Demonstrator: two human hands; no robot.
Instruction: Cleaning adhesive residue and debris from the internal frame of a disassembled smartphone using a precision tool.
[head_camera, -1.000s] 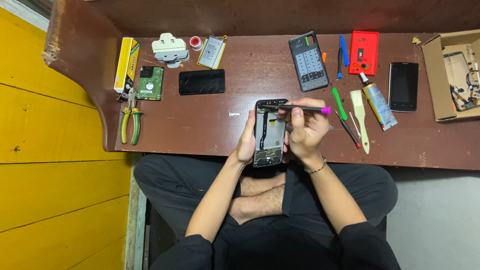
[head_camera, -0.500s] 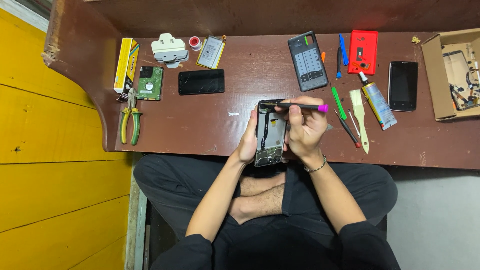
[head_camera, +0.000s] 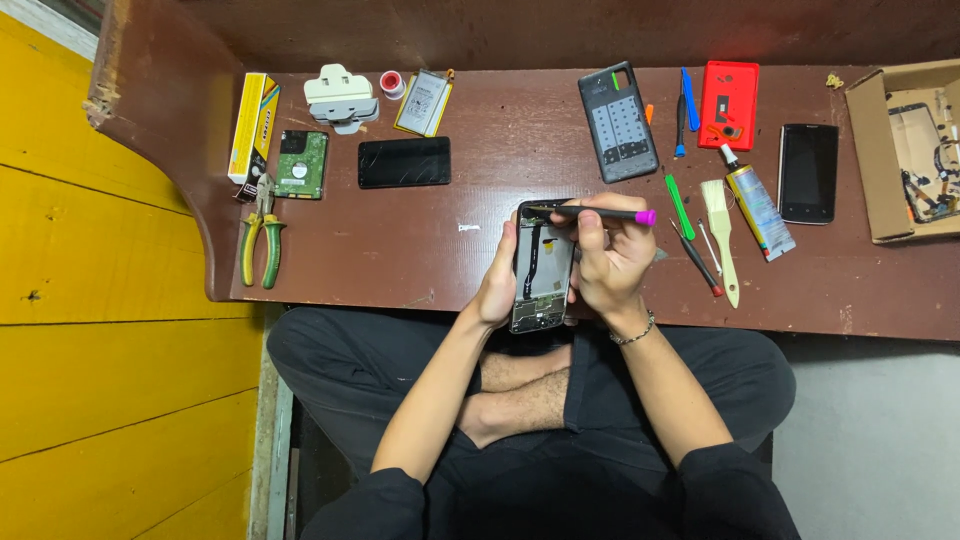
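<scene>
yellow box (head_camera: 253, 128): long, narrow carton at the counter's (head_camera: 480, 250) far left, yellow with a white side, just beside the green circuit board (head_camera: 300, 164).
cardboard box (head_camera: 905, 150): open brown carton at the right edge, small parts inside.
dark screen (head_camera: 404, 162): black rectangular phone panel lying flat, left of centre, unlit.
second dark screen (head_camera: 808, 173): black phone upright on the right, beside the cardboard box, unlit.
glue tube (head_camera: 760, 210): slim tube with a yellow and blue label, between the brush (head_camera: 722, 235) and the second dark screen.
</scene>
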